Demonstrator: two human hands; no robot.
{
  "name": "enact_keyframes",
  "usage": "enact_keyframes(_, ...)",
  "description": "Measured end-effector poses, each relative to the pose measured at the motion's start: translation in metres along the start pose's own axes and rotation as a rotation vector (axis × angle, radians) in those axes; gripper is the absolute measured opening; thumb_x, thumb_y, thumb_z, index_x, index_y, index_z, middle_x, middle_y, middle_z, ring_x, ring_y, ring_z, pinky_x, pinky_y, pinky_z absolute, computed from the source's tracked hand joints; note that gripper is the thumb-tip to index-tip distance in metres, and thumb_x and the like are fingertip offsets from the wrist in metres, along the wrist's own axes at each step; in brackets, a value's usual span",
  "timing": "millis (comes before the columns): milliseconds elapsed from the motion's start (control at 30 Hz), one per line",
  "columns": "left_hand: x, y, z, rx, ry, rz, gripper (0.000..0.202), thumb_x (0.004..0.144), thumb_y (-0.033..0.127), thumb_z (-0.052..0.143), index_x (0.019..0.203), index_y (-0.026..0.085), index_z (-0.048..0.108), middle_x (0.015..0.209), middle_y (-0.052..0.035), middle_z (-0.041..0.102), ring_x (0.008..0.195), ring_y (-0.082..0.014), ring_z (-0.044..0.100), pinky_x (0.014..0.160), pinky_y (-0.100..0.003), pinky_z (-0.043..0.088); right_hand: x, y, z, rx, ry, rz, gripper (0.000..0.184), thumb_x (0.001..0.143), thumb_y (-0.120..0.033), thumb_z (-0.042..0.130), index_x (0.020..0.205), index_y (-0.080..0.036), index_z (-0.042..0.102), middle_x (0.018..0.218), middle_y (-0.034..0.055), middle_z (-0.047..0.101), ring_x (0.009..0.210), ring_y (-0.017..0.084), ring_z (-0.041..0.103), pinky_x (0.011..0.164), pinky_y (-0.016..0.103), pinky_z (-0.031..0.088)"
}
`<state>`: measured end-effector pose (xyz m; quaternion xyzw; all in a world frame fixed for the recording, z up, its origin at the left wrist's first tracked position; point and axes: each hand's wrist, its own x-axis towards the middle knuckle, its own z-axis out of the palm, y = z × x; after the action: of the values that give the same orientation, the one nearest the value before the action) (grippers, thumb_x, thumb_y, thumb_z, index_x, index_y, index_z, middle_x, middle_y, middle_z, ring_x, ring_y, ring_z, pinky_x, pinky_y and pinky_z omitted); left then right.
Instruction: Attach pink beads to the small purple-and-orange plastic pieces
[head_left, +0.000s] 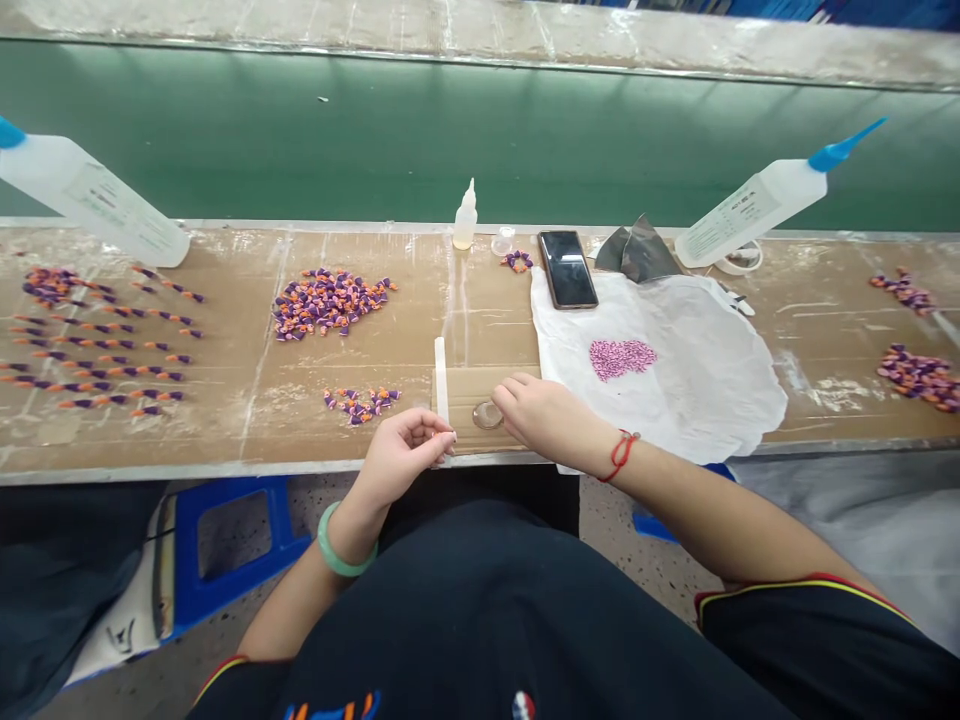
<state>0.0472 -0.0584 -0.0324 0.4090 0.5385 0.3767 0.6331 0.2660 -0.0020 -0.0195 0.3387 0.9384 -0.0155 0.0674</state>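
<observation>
1. Brown cardboard forms a pad [495,378] under a small clear dish [486,415], the landmark here.
2. Just left of the dish, the left hand [409,455] has thumb and forefinger pinched together, apparently on a tiny piece [453,434] too small to identify. A slack pinch could drop it off the bench [232,350], whose edge is close.
3. Right of the dish, the right hand [544,415] has bent fingers, tips at its rim; whether they grasp anything, I cannot tell. A clumsy nudge could slide or tip the dish.
4. Farther right of the dish, loose pink beads [622,358] lie on a white sheet [705,350]. The right wrist overlaps the sheet, so dragging it could scatter them.
5. Left of the dish, purple-and-orange pieces [361,406] lie near the left hand; a sideways sweep could spread them.
</observation>
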Motion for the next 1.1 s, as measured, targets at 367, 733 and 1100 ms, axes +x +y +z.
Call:
enact_keyframes(367, 0.001, 0.000, 0.002, -0.088, -0.001, 0.023, 0.024, 0.064, 0.030, 0.086, 0.069, 0.014, 0.068, 0.057, 0.0006, 0.068, 0.048, -0.0076, 0.059, 0.049, -0.017, 0.050, -0.003, -0.001, 0.000, -0.025, 0.042, -0.011, 0.015, 0.084, -0.004, 0.054, 0.080, -0.018, 0.051, 0.079, 0.0097, 0.064, 0.074, 0.022, 0.058, 0.059, 0.030, 0.037)
enact_keyframes(733, -0.012, 0.015, 0.023, -0.213, 0.015, 0.411, 0.018, 0.076, 0.030, 0.084, 0.078, 0.016, 0.072, 0.068, -0.0023, 0.076, 0.055, -0.0136, 0.073, 0.055, -0.020, 0.061, -0.020, -0.030, -0.039, 1.679, 0.110, 0.274, 0.023, 0.100, -0.036, 0.049, 0.083, -0.022, 0.043, 0.086, 0.0042, 0.070, 0.077, 0.014, 0.071, 0.081, 0.034, 0.061)
enact_keyframes(1100, -0.018, 0.017, 0.028, -0.237, -0.023, 0.515, 0.008, 0.079, 0.016, 0.081, 0.085, 0.018, 0.076, 0.073, -0.0018, 0.079, 0.058, -0.0134, 0.075, 0.058, -0.019, 0.063, -0.026, -0.044, -0.057, 1.378, 0.332, 0.260, 0.016, 0.093, -0.025, 0.049, 0.078, -0.022, 0.046, 0.069, -0.0014, 0.059, 0.063, 0.011, 0.057, 0.056, 0.024, 0.047)
